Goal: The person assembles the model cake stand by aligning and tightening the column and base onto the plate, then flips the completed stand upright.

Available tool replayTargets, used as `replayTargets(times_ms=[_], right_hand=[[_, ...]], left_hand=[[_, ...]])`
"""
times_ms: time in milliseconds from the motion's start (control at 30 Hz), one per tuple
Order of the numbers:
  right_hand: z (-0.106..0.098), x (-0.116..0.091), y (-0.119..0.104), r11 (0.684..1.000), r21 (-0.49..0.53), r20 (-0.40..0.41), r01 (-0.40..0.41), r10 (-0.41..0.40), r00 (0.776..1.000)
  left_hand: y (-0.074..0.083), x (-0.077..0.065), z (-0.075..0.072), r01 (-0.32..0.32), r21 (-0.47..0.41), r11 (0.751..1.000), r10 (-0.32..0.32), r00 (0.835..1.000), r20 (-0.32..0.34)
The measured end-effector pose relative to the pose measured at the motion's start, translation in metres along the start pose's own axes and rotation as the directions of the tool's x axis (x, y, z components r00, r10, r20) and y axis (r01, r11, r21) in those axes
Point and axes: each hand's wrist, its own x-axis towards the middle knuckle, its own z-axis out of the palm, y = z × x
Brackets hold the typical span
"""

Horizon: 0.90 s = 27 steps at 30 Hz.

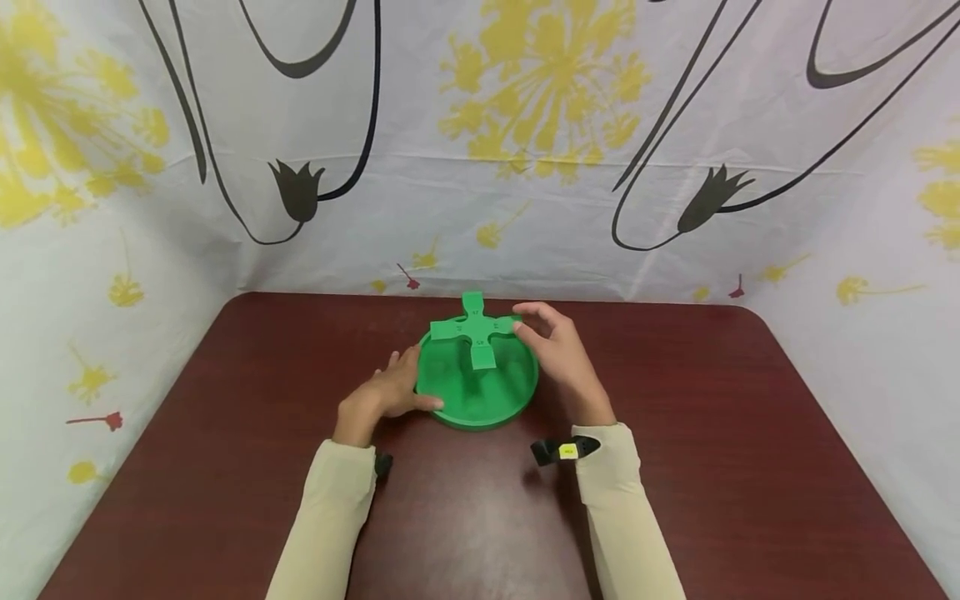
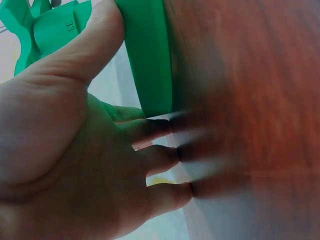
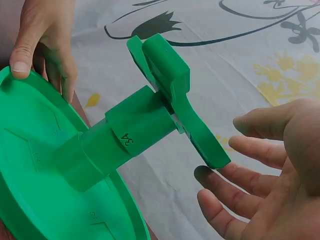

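A round green tray [image 1: 480, 408] with a raised rim lies on the table. From its floor rises a stepped green post [image 3: 140, 120] marked 34, topped by a four-armed green cross piece [image 1: 478, 330]. My left hand [image 1: 390, 389] holds the tray's left edge, thumb over the rim and fingers outside it, several fingertips down on the tabletop. My right hand [image 1: 561, 354] is at the right arm of the cross, fingers spread and loosely bent. In the right wrist view its fingertips [image 3: 202, 175] overlap the end of that arm, with the palm apart from it.
The dark red-brown table [image 1: 712, 458] has rounded far corners. A white cloth [image 1: 450, 217] printed with yellow and grey flowers hangs behind it and along both sides. A black wrist strap [image 1: 566, 451] sits at the right cuff.
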Motion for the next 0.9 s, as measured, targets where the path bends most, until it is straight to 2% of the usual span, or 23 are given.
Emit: replayTargets(times_ms=[167, 400, 633, 900], right_hand=[[0.001, -0.0007, 0.0049, 0.999, -0.054, 0.019, 0.004, -0.003, 1.0], [-0.0034, -0.0044, 0.0082, 0.993, -0.119, 0.047, 0.024, -0.018, 0.999], [-0.0048, -0.0014, 0.0044, 0.995, -0.087, 0.068, 0.043, -0.037, 0.997], [-0.0036, -0.0002, -0.0016, 0.993, -0.096, 0.096, 0.063, -0.054, 0.994]], left_hand=[[-0.0063, -0.0025, 0.0049, -0.004, -0.021, 1.0, 0.003, 1.0, -0.008], [-0.0047, -0.0027, 0.0073, -0.016, -0.034, 0.999, 0.015, 1.0, -0.02], [-0.0038, -0.0026, 0.004, -0.008, -0.023, 1.0, 0.007, 1.0, -0.027], [-0.0039, -0.0015, 0.0003, -0.033, -0.027, 0.999, 0.032, 0.999, -0.031]])
